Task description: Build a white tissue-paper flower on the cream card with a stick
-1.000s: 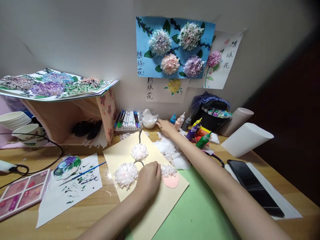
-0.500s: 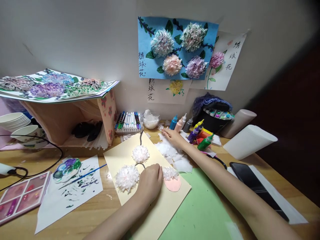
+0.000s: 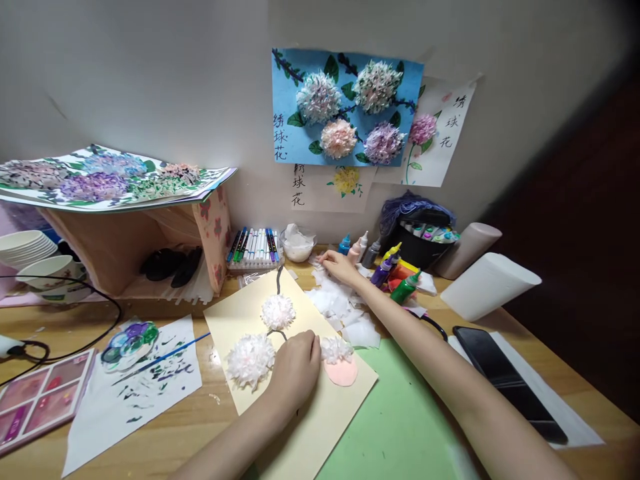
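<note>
My left hand (image 3: 297, 370) rests on a cream sheet of paper (image 3: 310, 433), its fingers curled closed and their tips hidden from me. Beside it on the sheet are two fluffy white paper flowers, a larger one (image 3: 250, 360) and a smaller one (image 3: 279, 311), with dark painted stems. To the hand's right, a pink paper disc (image 3: 341, 373) has white tufts over its upper part. Further back, my right hand (image 3: 340, 267) reaches over torn white tissue paper (image 3: 333, 300). Its fingertips are pinched together among small scraps; anything between them is too small to make out.
Paint bottles (image 3: 383, 270) stand just right of my right hand. Behind are a glass bowl (image 3: 299, 243) and a box of markers (image 3: 255, 247). A palette (image 3: 130, 343) and brush (image 3: 180, 350) lie left; a phone (image 3: 510, 380) lies right. Flower pictures (image 3: 345, 157) hang on the wall.
The view has shifted slightly. My right hand's fingers have drawn into more of a pinch at the scraps, its wrist a little raised. My left hand stays on the sheet.
</note>
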Demonstrator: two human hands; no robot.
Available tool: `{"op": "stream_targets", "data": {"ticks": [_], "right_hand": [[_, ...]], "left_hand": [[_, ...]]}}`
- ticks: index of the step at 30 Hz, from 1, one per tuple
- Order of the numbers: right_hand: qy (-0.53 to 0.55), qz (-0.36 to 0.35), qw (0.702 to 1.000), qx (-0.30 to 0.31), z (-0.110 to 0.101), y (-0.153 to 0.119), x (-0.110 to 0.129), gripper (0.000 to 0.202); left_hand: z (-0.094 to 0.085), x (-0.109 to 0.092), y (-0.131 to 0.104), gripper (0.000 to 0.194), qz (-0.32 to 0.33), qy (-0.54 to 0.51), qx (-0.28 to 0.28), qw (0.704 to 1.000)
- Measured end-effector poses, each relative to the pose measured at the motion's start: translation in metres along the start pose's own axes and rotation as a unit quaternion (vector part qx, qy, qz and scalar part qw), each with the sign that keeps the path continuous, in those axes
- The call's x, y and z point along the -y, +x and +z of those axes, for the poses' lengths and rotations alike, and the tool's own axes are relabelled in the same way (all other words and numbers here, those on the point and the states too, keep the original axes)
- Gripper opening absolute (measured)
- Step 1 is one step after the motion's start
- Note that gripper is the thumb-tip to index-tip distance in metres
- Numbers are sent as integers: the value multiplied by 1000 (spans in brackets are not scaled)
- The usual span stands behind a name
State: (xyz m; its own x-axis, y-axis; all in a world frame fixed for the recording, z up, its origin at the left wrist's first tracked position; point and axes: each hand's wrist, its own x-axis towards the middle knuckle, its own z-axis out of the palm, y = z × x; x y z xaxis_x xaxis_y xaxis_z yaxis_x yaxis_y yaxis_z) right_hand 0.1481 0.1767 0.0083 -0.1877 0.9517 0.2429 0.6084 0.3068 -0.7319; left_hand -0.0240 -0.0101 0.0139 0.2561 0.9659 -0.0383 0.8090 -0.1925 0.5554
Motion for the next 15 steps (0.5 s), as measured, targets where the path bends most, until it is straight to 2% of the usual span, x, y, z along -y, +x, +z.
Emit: {"op": "stream_targets", "data": {"ticks": [3, 6, 10, 12, 15], "right_hand": [[-8, -10, 1000, 18, -9, -15, 2, 15], [-43, -15, 999, -6, -12, -20, 5, 17], [-112, 30, 991, -64, 6, -1, 7, 19], [-137, 64, 985, -86, 19, 12, 7, 32], [-155, 107, 976, -106, 32, 21, 11, 33]], "left_hand": [[1, 0, 0, 31, -1, 3, -1, 1000], [3, 0, 0, 30, 3, 8, -3, 1000], [4, 0, -1, 30, -1, 17, -6, 1000], [4, 0, -1, 30, 0, 23, -7, 1000], [4, -1, -1, 30, 1, 34, -7, 999]]}}
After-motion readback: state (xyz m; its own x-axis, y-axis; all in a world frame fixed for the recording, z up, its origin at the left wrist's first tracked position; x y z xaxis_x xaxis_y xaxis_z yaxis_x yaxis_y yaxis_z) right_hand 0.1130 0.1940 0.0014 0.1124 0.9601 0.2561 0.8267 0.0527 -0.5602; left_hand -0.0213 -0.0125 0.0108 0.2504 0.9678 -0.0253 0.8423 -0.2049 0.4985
